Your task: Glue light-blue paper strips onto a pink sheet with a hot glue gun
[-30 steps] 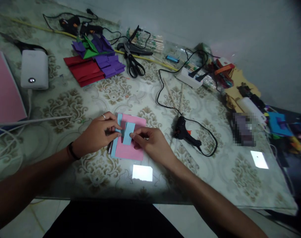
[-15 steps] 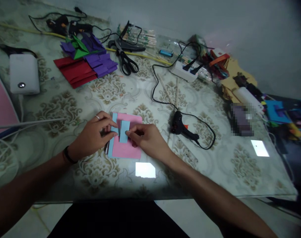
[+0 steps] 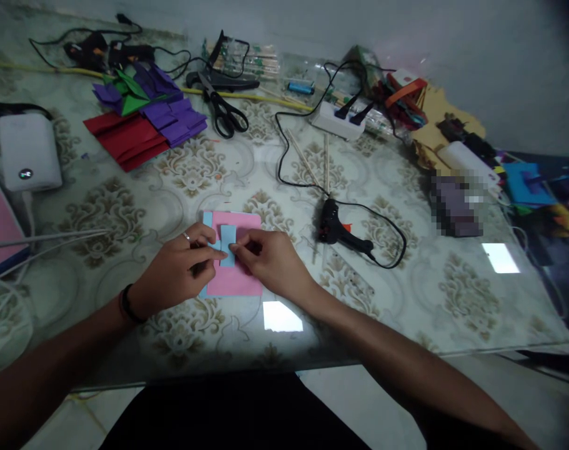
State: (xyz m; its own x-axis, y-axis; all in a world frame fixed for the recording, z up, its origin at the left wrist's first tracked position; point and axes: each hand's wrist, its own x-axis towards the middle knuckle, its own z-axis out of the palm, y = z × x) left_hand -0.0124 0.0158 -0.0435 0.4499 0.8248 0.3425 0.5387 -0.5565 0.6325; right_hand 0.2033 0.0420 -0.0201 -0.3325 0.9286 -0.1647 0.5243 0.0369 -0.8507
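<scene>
A small booklet of pink paper [image 3: 240, 284] with a light-blue spine edge lies on the table in front of me. Across it sits a light-blue paper strip [image 3: 228, 235], with a narrow band running to the left edge. My right hand [image 3: 270, 259] pinches the strip's right edge between thumb and fingertips. From the left, my left hand [image 3: 181, 265] has its bent fingers on the strip, one fingertip pressing near its lower middle. The left fingers cover part of the blue edge.
A black glue gun [image 3: 340, 228] with its cord lies to the right. Wooden sticks [image 3: 326, 162], a power strip [image 3: 338, 122], scissors [image 3: 225, 112] and folded purple [image 3: 176, 119] and red papers [image 3: 125, 139] lie farther back. A white power bank [image 3: 29, 150] is at the left.
My left fingers have moved right from the booklet's blue edge onto the strip. The strip's left side, lifted before, now lies flatter. The view has shifted slightly.
</scene>
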